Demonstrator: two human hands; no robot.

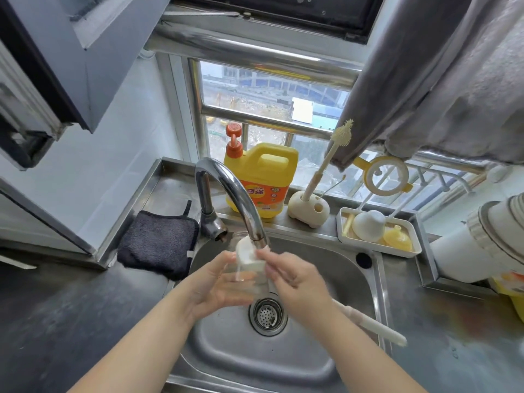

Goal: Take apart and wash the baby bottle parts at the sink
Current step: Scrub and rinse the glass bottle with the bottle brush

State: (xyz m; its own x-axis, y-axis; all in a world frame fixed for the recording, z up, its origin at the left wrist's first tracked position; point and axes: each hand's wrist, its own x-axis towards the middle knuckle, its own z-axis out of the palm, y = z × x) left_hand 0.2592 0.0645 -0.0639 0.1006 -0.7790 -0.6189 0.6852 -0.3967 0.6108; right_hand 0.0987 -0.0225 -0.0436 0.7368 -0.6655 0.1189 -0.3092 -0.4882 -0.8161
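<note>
**Bottle under faucet**

The left hand cups a clear, cylindrical baby bottle over the steel sink, below the curved chrome faucet. The right hand grips a white brush, whose pale sponge head sits at the bottle mouth.
</note>
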